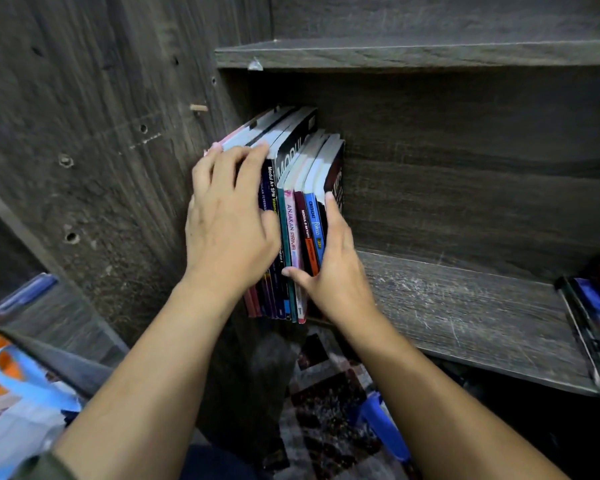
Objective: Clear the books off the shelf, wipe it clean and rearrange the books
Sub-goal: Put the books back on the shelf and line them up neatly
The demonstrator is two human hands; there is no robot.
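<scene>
Upright row of thin, colourful softcover books (293, 216) at the left end of the dark wood-grain shelf (465, 306), clamped between left hand (227, 216) and right hand (333, 271); floppy, likely heavy together, best squeezed from both ends.

1. Left hand (227, 220): palm forward, fingers spread and curled, forearm bare, extended up from lower left.
2. Right hand (336, 268): thumb left, fingers straight, edge-on; bare forearm extended from lower right.
</scene>
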